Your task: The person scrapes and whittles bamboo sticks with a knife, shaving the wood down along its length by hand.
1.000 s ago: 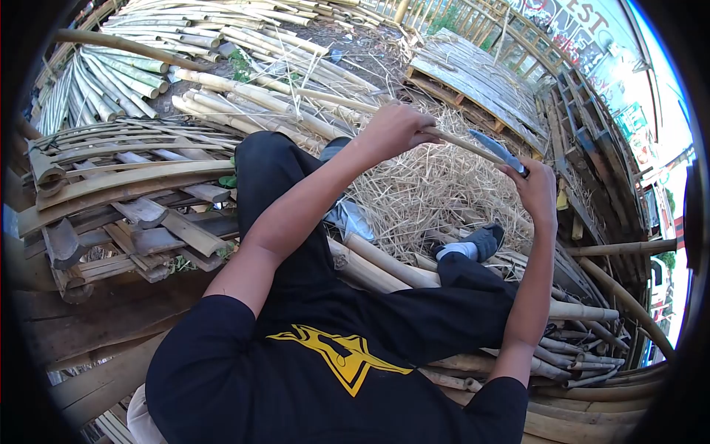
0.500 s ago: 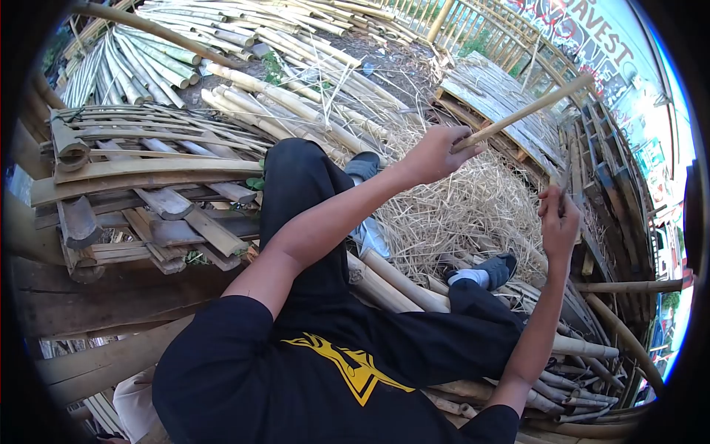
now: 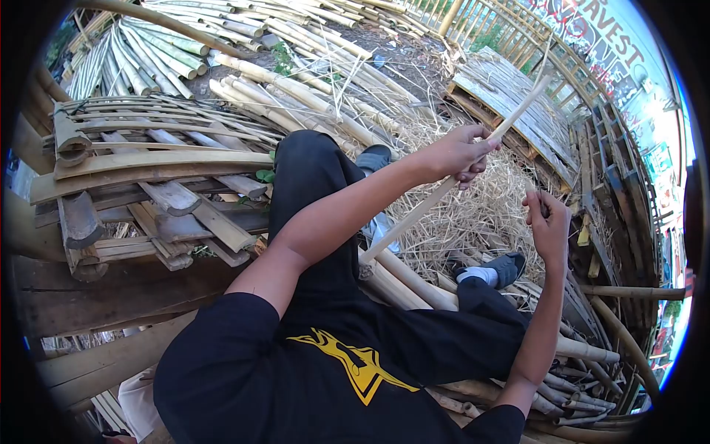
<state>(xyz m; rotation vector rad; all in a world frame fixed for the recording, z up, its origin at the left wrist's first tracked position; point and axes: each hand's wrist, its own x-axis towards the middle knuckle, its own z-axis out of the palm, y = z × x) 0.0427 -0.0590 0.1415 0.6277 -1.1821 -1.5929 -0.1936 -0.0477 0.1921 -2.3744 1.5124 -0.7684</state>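
My left hand (image 3: pixel 473 154) is closed around a long, pale bamboo strip (image 3: pixel 414 222). One end of the strip rises up and right past my fingers, and the other slants down toward the bamboo poles by my knee. To the right, my right hand (image 3: pixel 549 222) is raised with its fingers curled and pinched. Whatever it grips is too thin and blurred to name. The two hands are apart, with the straw-like bamboo shavings (image 3: pixel 473 222) on the ground behind them.
Bamboo poles (image 3: pixel 403 285) lie beneath my legs. A slatted bamboo stack (image 3: pixel 159 174) stands at the left. Wooden pallets (image 3: pixel 621 200) lean at the right, and another pallet (image 3: pixel 518 111) lies behind. More cut bamboo (image 3: pixel 296 96) covers the ground at the back.
My left hand has turned and shifted slightly right and down; the strip now extends below it too. My right hand has moved a little left, and the thin dark piece above its fingers no longer shows clearly.
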